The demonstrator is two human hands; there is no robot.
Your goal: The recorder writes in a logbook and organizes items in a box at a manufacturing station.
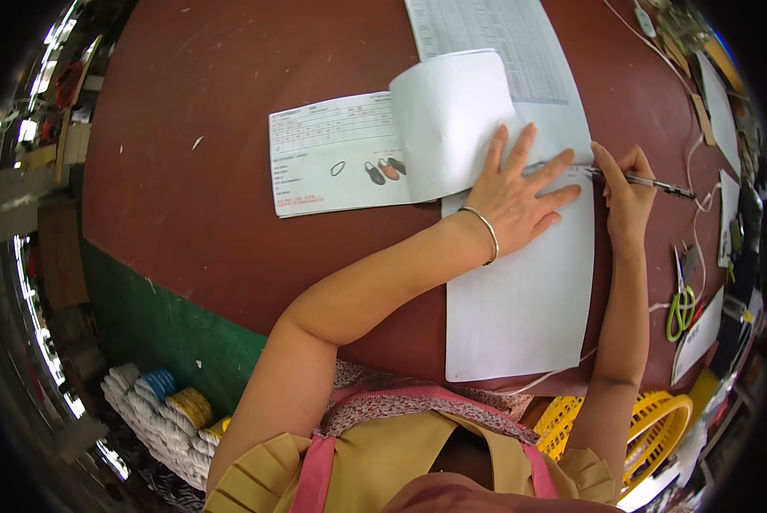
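My left hand [526,195] lies flat with its fingers spread on a long white sheet of paper [520,316]. A bangle circles that wrist. At the sheet's right edge, my right hand [626,192] is closed around a slim pen [661,185], its far end pointing right. Left of my left hand lies a printed form [332,154] with a table and small pictures of shoes. A folded-back white page [452,120] covers its right part. Farther away, a sheet with a dense printed table [503,51] runs to the top of the view.
Everything rests on a dark red table [195,188]. At its right side are green-handled scissors [680,309], a white cord [694,154] and more papers [700,338]. A yellow plastic basket [657,419] stands below at right. Bundled white yarn-like rolls [165,427] are at lower left.
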